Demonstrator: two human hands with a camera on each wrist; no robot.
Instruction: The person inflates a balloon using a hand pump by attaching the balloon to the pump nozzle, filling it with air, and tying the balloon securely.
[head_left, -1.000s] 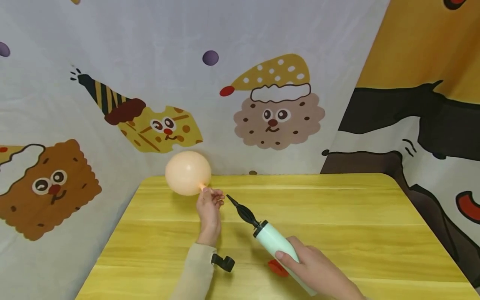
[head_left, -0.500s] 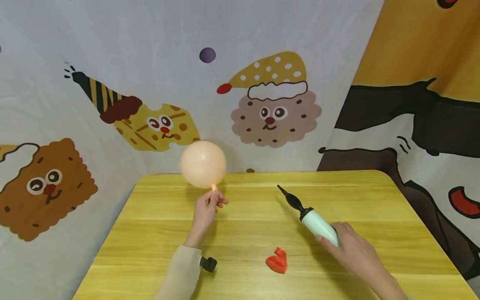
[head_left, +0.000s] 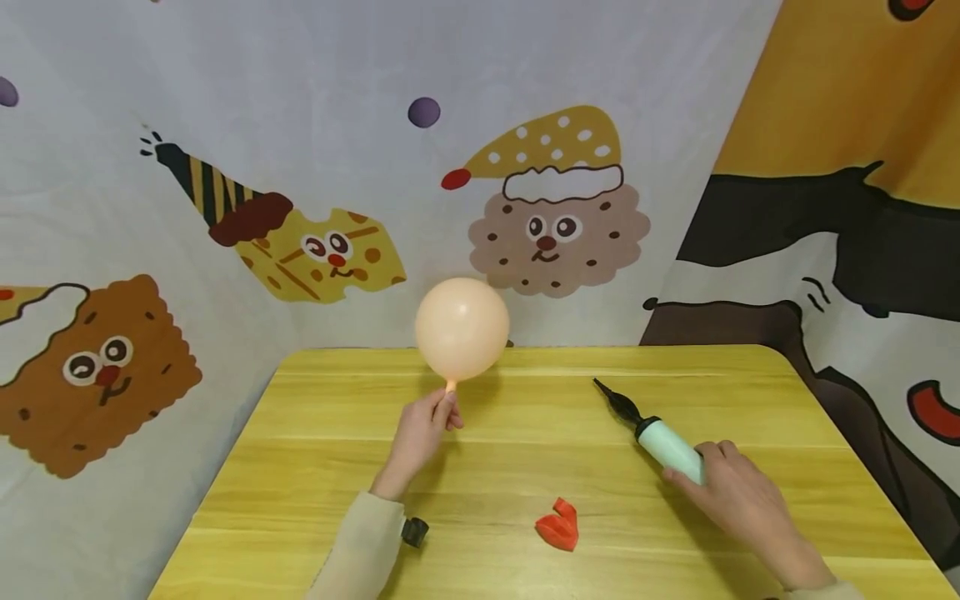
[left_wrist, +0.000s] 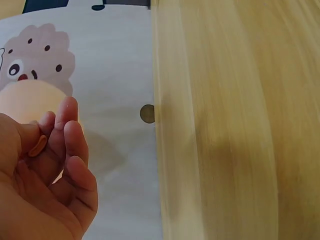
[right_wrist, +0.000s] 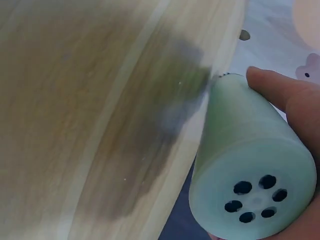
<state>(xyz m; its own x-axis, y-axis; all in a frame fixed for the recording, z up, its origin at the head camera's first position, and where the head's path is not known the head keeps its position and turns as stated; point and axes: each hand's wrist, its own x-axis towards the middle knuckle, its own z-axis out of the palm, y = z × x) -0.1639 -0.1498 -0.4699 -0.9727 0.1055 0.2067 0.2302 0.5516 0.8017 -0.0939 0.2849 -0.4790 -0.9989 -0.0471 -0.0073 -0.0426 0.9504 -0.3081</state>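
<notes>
Left hand: your left hand (head_left: 420, 429) is clamped on the balloon (head_left: 462, 327), thumb and forefinger pinching its neck (head_left: 451, 386). The left wrist view shows the orange end of the neck between thumb and fingertip, with the other fingers loosely bent. The balloon is peach, rounded and inflated; it stands up above your grip, left of the middle of the tabletop (head_left: 300, 467), and overlaps the far edge in the head view.

Right hand: your right hand (head_left: 746, 496) is wrapped around the pale green body of the pump (head_left: 671, 450), toward the right edge of the tabletop. The black nozzle (head_left: 618, 402) points up and left toward the far edge, well apart from the balloon. In the right wrist view, the pump's end face shows a ring of six dark holes.

Surroundings: a small red piece (head_left: 558, 527), roughly heart-shaped, lies on the tabletop between your forearms, toward the near edge; its material is unclear. Your left sleeve (head_left: 360, 546) is beige, with a black fitting (head_left: 415, 532) beside its cuff. Behind the far edge hangs a pale backdrop (head_left: 337, 92) printed with cartoon biscuits and a cheese wedge.
</notes>
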